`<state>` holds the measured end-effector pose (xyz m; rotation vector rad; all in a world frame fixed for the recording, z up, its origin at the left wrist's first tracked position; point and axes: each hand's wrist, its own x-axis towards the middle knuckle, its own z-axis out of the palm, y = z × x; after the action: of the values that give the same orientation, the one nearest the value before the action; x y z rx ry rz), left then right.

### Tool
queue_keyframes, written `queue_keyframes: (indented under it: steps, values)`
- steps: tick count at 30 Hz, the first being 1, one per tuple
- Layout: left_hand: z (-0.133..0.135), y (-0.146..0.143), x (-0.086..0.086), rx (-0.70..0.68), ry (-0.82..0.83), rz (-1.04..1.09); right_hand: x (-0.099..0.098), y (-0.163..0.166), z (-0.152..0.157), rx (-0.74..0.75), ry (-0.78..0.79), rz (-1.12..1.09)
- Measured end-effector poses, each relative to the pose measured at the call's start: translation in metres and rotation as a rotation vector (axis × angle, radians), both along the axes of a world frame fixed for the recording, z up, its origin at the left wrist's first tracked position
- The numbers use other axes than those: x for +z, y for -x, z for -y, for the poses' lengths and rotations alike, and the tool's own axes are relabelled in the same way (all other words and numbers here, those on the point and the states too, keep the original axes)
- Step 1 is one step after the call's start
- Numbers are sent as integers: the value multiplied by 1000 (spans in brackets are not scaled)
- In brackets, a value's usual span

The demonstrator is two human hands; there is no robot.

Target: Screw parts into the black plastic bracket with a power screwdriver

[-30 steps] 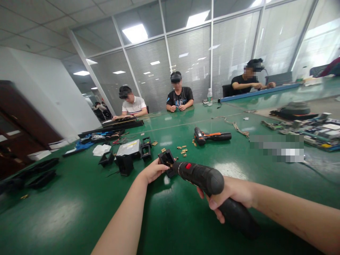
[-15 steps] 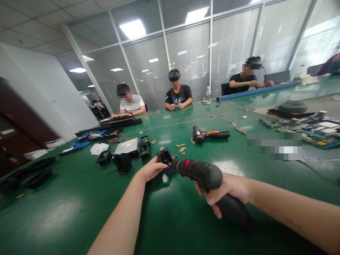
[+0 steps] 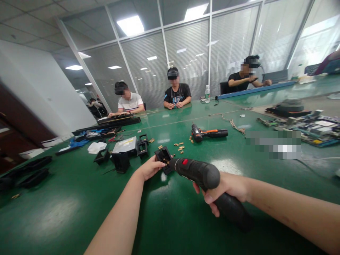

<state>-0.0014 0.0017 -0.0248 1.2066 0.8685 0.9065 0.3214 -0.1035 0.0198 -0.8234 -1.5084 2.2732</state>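
Note:
My left hand (image 3: 150,168) is closed on the near left side of a black box-like housing (image 3: 162,154), its thumb at the opening. Small brass-coloured parts show inside the housing. My right hand (image 3: 216,191) wraps round the grip of a black cordless drill (image 3: 196,172) with a red button on its body. The drill's nose points left, right at the housing; whether its tip touches a screw is hidden. Just beyond the housing lie several small brass pieces (image 3: 181,147) on the green table (image 3: 164,219).
A second drill (image 3: 208,133), black and orange, lies beyond the brass pieces. Left of the housing are black frames (image 3: 120,163) and a silver metal box (image 3: 126,146). Circuit boards (image 3: 318,127) spread at the right. Several people (image 3: 176,94) sit along the far side.
The whole view has shifted slightly, moving everything a little left. Both hands keep their hold, and the drill stays at the housing.

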Motion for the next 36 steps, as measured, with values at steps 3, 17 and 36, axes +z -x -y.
queue_keyframes:
  steps: [3, 17, 36]
  values:
    - [0, 0, 0, 6, -1, 1, 0, 0, 0, 0, -7, 0]
    - [-3, 3, -4, 23, 16, -15, -4, 1, -1, 24, -13, 6]
    - [-1, 1, -1, 8, -5, -43, 1, 1, 1, 6, -46, 25]
